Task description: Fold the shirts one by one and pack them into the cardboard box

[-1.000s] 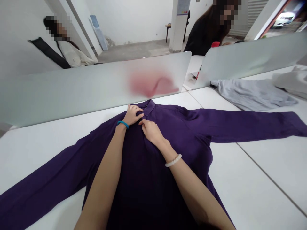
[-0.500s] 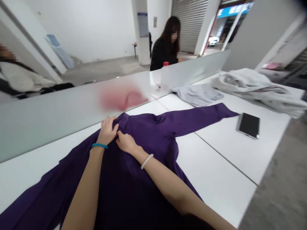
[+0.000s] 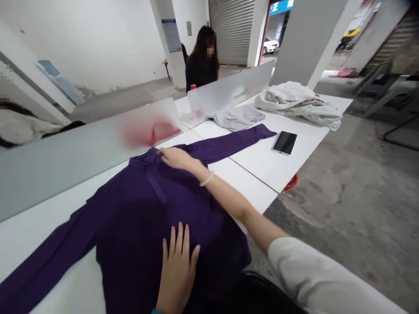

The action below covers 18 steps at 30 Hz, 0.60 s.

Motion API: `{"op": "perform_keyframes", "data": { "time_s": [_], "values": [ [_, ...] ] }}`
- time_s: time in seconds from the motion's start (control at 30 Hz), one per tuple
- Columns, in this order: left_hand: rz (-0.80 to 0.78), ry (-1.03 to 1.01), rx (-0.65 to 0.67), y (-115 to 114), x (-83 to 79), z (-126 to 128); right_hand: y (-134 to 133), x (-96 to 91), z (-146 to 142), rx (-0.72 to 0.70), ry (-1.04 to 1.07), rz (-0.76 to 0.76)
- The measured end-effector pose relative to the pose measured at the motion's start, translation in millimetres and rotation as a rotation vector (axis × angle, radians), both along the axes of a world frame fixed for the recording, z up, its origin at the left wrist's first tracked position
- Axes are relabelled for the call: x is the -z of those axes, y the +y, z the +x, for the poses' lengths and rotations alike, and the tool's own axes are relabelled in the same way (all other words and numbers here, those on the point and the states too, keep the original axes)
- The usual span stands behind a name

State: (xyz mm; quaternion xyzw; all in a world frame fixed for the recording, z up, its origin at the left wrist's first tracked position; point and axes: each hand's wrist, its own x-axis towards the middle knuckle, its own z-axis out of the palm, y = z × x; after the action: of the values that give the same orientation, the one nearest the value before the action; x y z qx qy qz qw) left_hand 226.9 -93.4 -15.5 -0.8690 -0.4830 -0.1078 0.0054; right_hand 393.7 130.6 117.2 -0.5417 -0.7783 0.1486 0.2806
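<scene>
Dark purple, plain, thin-looking cloth: long-sleeved shirt (image 3: 131, 209) laid out on the white table (image 3: 255, 174), directly under the left fingers and touching the right ones.

Left hand (image 3: 176, 274): palm down on the shirt body, fingers straight and spread, gripping nothing. Right hand (image 3: 178, 159): fingers curled, tips on the cloth by the collar (image 3: 139, 161); from where I stood, couldn't tell whether they pinched it. Pale bracelet (image 3: 207, 179) on that wrist.

Shirt details: collar lay just left of the right fingertips, folded, a bit rumpled. Flat placket strip (image 3: 156, 188) ran from there down toward the left fingers. Panel between the two hands was smooth, brighter purple. Around the left fingers the cloth went almost black in shade. One sleeve (image 3: 238, 139) stretched out beyond the right fingers, fairly straight, end narrowing to a point. Other sleeve (image 3: 49, 257) slanted away left of the left fingers, shallow creases along it.

Surroundings: black-faced device (image 3: 285, 143) just beside the far sleeve's end. Grey cloth (image 3: 237, 117) and pale fabric pile (image 3: 294, 98) farther out past the right fingers. Frosted divider (image 3: 65, 161) just beyond the collar, blurred red shape (image 3: 144, 131) behind it. Person in black (image 3: 194, 72) well beyond the right fingers.
</scene>
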Motion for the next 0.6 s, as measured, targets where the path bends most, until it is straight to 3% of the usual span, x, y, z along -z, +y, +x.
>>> {"op": "perform_keyframes", "data": {
  "time_s": [0.1, 0.2, 0.3, 0.43, 0.5, 0.6],
  "values": [
    [-0.031, -0.013, -0.104, -18, -3.7, 7, -65, 37.0, 46, -0.199, -0.185, -0.026],
    [-0.083, 0.008, -0.131, -21, -9.4, 9, -143, 81.7, 88, -0.168, -0.221, -0.07],
    [-0.101, -0.001, -0.133, -24, -9.8, 9, -219, 105.6, 111, 0.015, -0.062, -0.079],
    [-0.11, 0.002, -0.115, -22, -21.4, 7, -302, 111.9, 111, 0.394, 0.483, -0.074],
    [-0.121, 0.034, -0.099, -7, -37.7, 7, -329, 118.8, 104, 0.542, 0.69, -0.128],
    [-0.066, 0.047, -0.117, 37, -60.5, 7, -343, 137.6, 93, 0.573, 0.828, -0.241]
  ]
}}
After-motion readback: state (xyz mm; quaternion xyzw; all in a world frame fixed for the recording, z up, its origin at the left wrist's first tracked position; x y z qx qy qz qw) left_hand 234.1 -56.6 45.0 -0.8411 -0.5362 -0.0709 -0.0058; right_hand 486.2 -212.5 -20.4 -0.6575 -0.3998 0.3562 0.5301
